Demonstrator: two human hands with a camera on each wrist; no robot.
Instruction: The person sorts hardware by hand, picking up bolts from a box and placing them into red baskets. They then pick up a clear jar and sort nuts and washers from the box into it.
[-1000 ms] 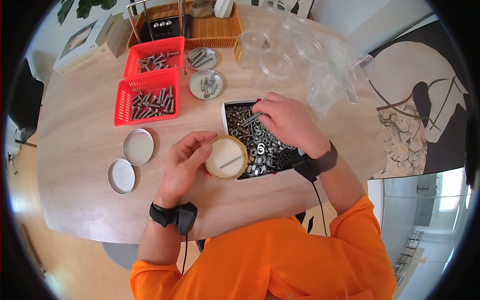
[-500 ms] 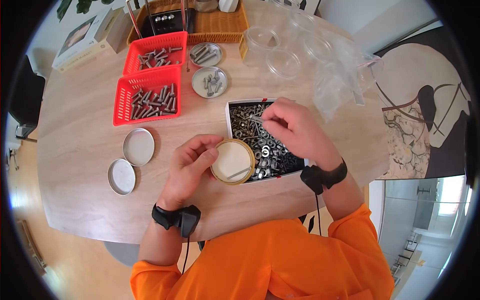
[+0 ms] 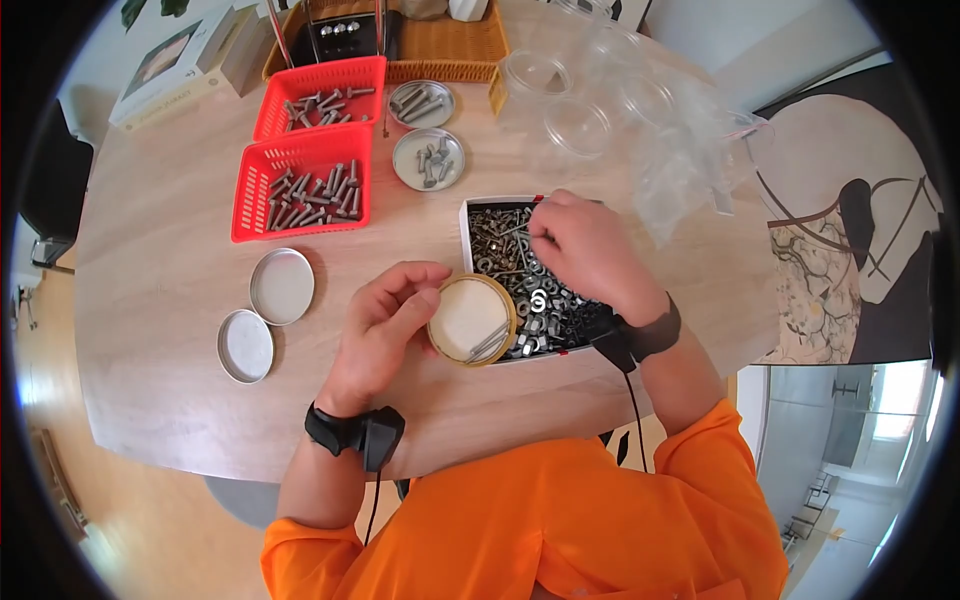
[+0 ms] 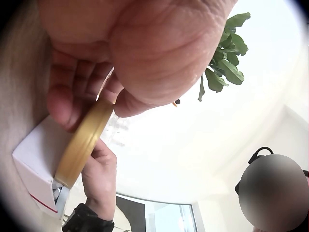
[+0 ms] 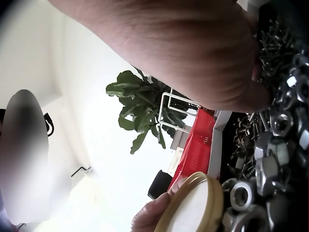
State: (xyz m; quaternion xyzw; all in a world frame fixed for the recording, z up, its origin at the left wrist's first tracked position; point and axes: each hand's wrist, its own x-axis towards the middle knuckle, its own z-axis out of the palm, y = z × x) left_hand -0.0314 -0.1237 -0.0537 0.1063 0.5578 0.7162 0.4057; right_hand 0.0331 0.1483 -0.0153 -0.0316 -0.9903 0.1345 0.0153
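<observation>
My left hand grips a round gold-rimmed tin by its edge, tilted against the near left corner of a white box. Thin grey screws lie in the tin. The box is full of mixed screws and nuts. My right hand reaches into its far end, fingers curled down, and seems to pinch a thin screw. In the left wrist view my fingers wrap the tin's gold rim. In the right wrist view my palm hides the fingertips above the nuts.
Two red baskets of bolts and two small metal dishes of bolts stand at the far left. Two more round tins lie left of my left hand. Clear plastic tubs and bags sit at the far right, and a wicker tray behind.
My right hand has shifted a little toward the box's far end, still working at a thin screw. My left hand keeps the tin, and the screws in it have slid toward its near rim.
</observation>
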